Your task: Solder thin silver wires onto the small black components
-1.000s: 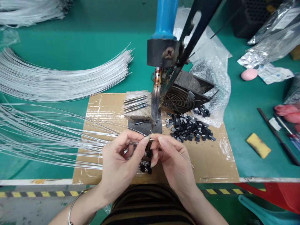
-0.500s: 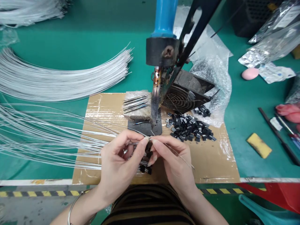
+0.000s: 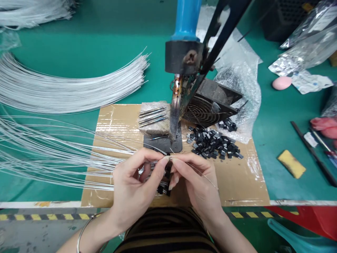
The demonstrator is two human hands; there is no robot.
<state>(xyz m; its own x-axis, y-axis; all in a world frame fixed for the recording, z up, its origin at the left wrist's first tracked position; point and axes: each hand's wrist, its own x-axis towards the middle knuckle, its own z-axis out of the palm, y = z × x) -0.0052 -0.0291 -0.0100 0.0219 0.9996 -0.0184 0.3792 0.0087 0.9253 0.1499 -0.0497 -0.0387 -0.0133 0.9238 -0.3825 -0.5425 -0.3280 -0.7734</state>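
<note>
My left hand (image 3: 139,181) pinches the end of a thin white wire (image 3: 158,150) between thumb and forefinger; a small dark piece shows at its tip. My right hand (image 3: 198,179) is closed in a pinch on a thin silvery wire (image 3: 209,180), which looks like solder and trails across the hand. Both sets of fingertips almost meet, just below the tip of the blue-handled soldering iron (image 3: 174,123), apart from it. Beneath the hands lie wires ending in black connectors (image 3: 163,189), partly hidden by my fingers.
A pile of small black connectors (image 3: 214,144) lies right of the iron, before a black fan (image 3: 205,109). Metal tips rest on a grey block (image 3: 154,128). A white wire bundle (image 3: 86,93) lies at left. Cardboard (image 3: 242,179) covers the bench; a yellow sponge (image 3: 291,164) is at right.
My fingertips have shifted very slightly down and to the right, and a little more dark material shows by the left fingertips. Both pinches are kept.
</note>
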